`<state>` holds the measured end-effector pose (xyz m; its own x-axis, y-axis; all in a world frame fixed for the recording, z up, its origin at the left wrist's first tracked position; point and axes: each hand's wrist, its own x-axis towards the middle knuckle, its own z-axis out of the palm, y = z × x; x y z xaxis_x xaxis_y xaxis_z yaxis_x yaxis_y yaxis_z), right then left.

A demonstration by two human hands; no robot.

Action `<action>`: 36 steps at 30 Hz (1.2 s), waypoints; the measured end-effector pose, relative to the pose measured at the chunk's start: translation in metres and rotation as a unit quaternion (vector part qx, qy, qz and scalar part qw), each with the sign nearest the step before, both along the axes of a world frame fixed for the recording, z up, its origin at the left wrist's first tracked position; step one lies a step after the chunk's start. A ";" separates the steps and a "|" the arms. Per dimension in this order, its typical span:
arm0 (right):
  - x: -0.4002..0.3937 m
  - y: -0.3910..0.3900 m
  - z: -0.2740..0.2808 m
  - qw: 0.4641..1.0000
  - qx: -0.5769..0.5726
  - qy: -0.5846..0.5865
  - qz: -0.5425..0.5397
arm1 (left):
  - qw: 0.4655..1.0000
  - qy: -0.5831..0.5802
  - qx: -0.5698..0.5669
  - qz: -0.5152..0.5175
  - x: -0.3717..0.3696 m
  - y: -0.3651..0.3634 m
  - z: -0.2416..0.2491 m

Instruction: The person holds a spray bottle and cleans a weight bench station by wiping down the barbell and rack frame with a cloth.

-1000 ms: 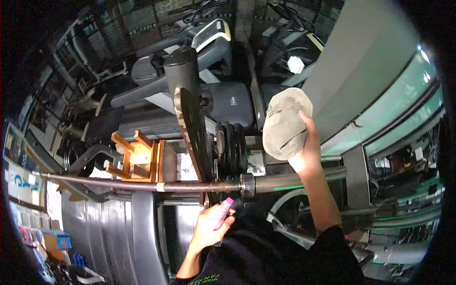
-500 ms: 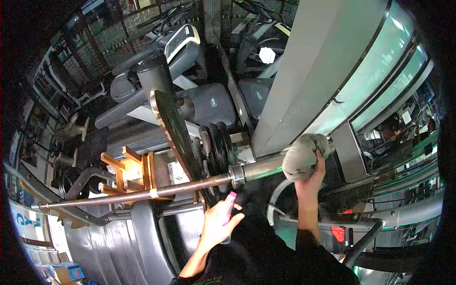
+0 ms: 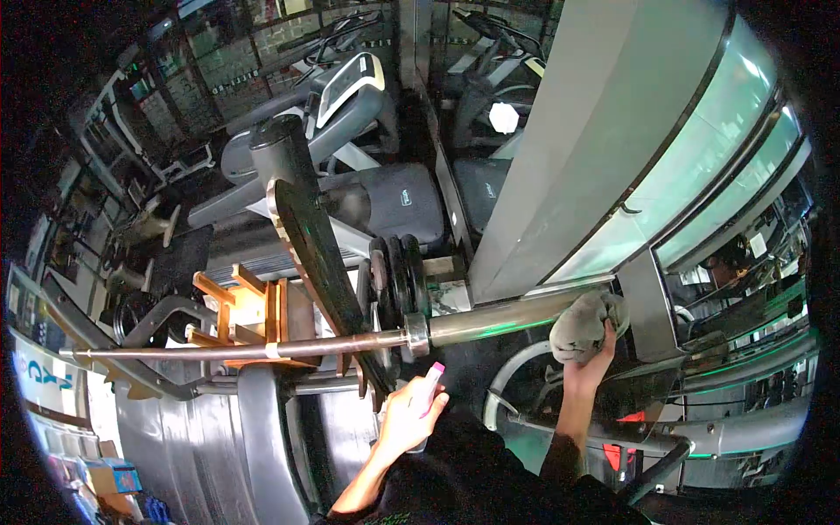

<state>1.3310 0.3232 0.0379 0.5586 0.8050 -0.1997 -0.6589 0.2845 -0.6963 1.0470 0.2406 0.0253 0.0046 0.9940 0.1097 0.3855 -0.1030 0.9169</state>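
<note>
A long metal barbell [image 3: 341, 345] lies across the rack in front of me, its thick sleeve [image 3: 490, 320] pointing right. At the sleeve's outer end, my right hand [image 3: 591, 367] is closed on a grey cloth [image 3: 579, 331], which is bunched against the metal. Below the barbell's collar [image 3: 417, 333], my left hand [image 3: 404, 416] is wrapped around a bottle with a pink top [image 3: 436, 371]. Most of the bottle is hidden by my fingers, so its contents cannot be made out.
A dark rack upright [image 3: 319, 262] stands behind the bar, with black weight plates [image 3: 401, 276] beside it. Farther back is a treadmill [image 3: 350, 96]. A wooden stand [image 3: 254, 306] sits at the left, and a grey pillar [image 3: 595, 131] rises at the right.
My right hand has slid the grey cloth outward to the right along the sleeve, baring more of it. My left hand still holds the bottle, and the view has shifted slightly.
</note>
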 end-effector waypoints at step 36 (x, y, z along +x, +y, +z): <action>0.069 0.054 0.025 0.993 0.092 0.077 -0.010 | 1.000 0.009 -0.009 -0.021 0.085 0.010 0.000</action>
